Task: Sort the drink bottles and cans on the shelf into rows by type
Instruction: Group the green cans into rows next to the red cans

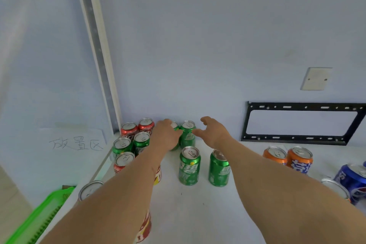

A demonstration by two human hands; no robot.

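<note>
Soda cans stand on a white shelf (188, 214). My left hand (165, 134) grips a green can (175, 126) at the back wall, which it mostly hides. Right beside that one stands another green can (188, 134); my right hand (213, 132) hovers open at its right side, fingers spread. Two more green cans (189, 166) (218, 169) stand nearer to me. At the back left, red cans (129, 129) (146, 125) and green cans (122, 145) (141, 140) are mixed. Orange cans (275, 154) (300, 159) and a blue can (352, 180) stand at the right.
A red-and-yellow can (144, 228) and a silver-topped can (90, 189) sit partly hidden under my left forearm. A green plastic basket (39, 218) lies below left. A handwritten paper sign (76, 140) hangs at the left, and a black metal bracket (301, 123) is on the back wall.
</note>
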